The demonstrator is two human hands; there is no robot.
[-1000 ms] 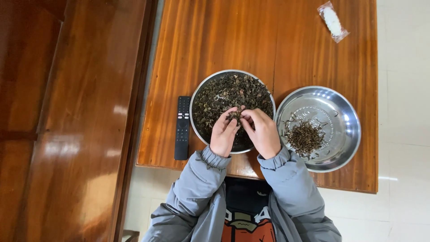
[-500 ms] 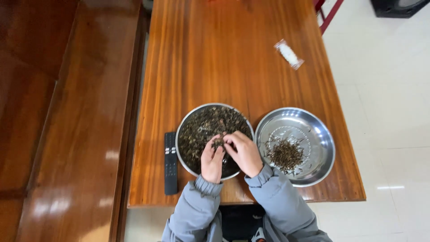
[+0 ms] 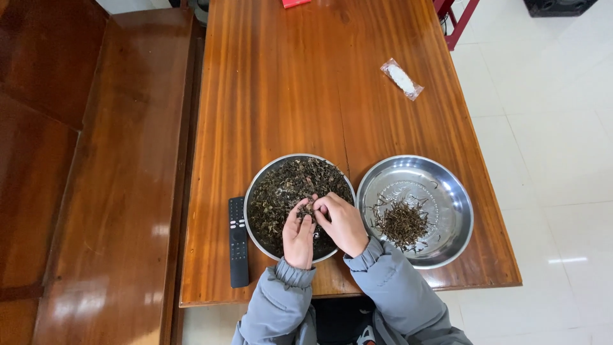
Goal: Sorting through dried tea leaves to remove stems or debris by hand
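Two steel bowls, lower centre of frame: left bowl (image 3: 265, 185) full of dried leaves (image 3: 287, 188), right bowl (image 3: 447, 191) with one small pile (image 3: 401, 223). One remote (image 3: 238, 241), one sachet (image 3: 401, 79). Left hand (image 3: 299, 237) and right hand (image 3: 345, 223) meet over left bowl, fingertips pinched on a leaf clump (image 3: 306, 208).

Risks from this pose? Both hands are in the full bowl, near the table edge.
1. The full bowl of dried leaves sits close to the near table edge; a push from the left hand or right hand might tip it off.
2. Leaves pinched at the fingertips may drop before reaching the second bowl.
3. The remote lies beside the bowl; a sleeve might nudge it.
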